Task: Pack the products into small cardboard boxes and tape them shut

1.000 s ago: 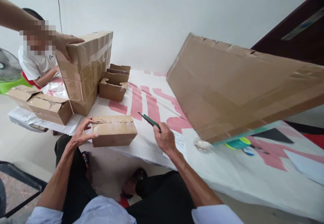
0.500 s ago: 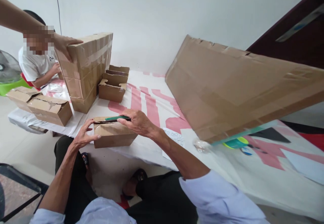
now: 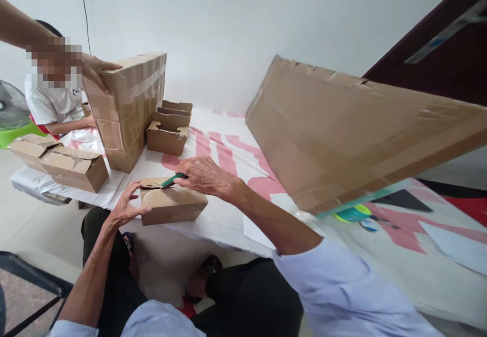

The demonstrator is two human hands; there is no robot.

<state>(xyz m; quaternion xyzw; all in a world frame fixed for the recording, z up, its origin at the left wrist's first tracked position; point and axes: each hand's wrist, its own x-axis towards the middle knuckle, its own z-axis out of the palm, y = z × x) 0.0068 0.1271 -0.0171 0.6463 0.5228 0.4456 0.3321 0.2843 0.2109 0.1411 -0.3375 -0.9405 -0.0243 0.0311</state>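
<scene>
A small cardboard box (image 3: 173, 209) lies at the table's near edge, its top seam partly opened at the left. My left hand (image 3: 127, 206) grips the box's left end, thumb along the front face and fingers at the back corner. In my right hand (image 3: 205, 175), above the box's top, is a green utility knife (image 3: 173, 179). Its front end meets the seam, and the blade itself is too small to make out. The fingers of my right hand are wrapped round the handle.
Behind stand stacked taped boxes (image 3: 124, 108) with another person's hand (image 3: 95, 70) on top. Open boxes (image 3: 167, 139) sit beside them, closed boxes (image 3: 72, 164) at left. A large cardboard sheet (image 3: 353, 134) leans at right near a tape roll (image 3: 353, 213). Someone sits at far left.
My right hand has lifted slightly and the knife has tipped from nearly flat along the seam to a steeper slant. My left hand and the box have hardly moved.
</scene>
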